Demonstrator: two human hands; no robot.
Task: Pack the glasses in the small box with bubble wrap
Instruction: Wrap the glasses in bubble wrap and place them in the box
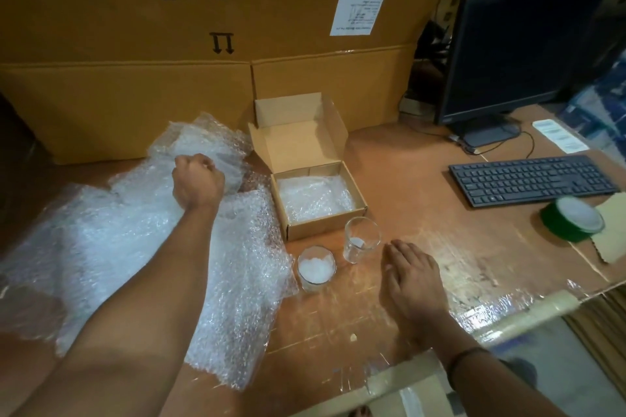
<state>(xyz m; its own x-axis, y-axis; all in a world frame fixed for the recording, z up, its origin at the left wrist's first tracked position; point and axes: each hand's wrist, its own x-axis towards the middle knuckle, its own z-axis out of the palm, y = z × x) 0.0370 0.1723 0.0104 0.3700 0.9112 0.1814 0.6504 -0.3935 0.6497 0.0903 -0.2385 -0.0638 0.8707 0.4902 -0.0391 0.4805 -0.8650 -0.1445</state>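
Note:
A small open cardboard box (359, 205) stands mid-table, lid up, with bubble wrap lining its bottom. Two clear glasses stand upright just in front of it: one (316, 268) nearer me, one (360, 240) to its right by the box corner. Sheets of bubble wrap (237, 281) cover the table's left side. My left hand (197, 181) is stretched out over the far sheets, fingers closed on a bubble wrap sheet (210, 145). Flat on the table, just right of the glasses, lies my right hand (411, 272) with fingers extended, holding nothing.
Large cardboard cartons (203, 44) wall off the back. A monitor (508, 54) and black keyboard (531, 181) sit at the right. A green tape roll (572, 218) lies near the right edge beside a cardboard piece (613, 234). The table edge (508, 318) runs front right.

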